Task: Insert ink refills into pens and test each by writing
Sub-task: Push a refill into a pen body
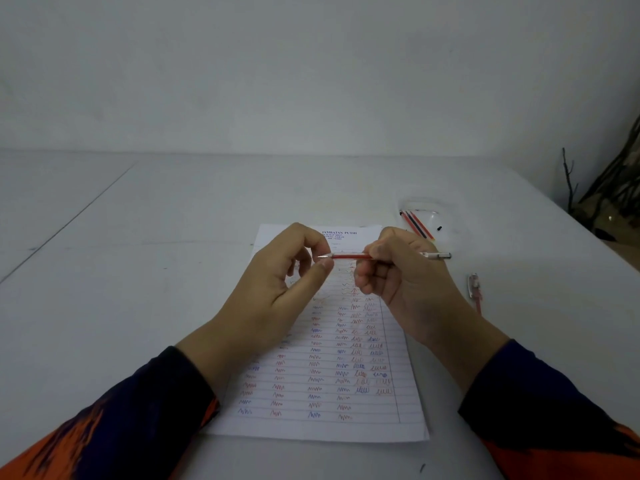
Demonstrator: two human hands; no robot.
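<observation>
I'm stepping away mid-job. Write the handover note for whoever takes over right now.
Right hand grips the red-refill pen, level above the paper. Left hand pinches at its tip; whether it touches is unclear.
Spare refills lie far right beside a clear case; a pen cap lies right of the paper.
Done: many rows of test squiggles.
Left: finish this pen, test it, then the spares.

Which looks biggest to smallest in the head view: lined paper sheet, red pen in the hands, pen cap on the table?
1. Lined paper sheet, clearly largest.
2. Red pen, partly hidden by the right hand.
3. Pen cap, smallest, though blurred.
</observation>
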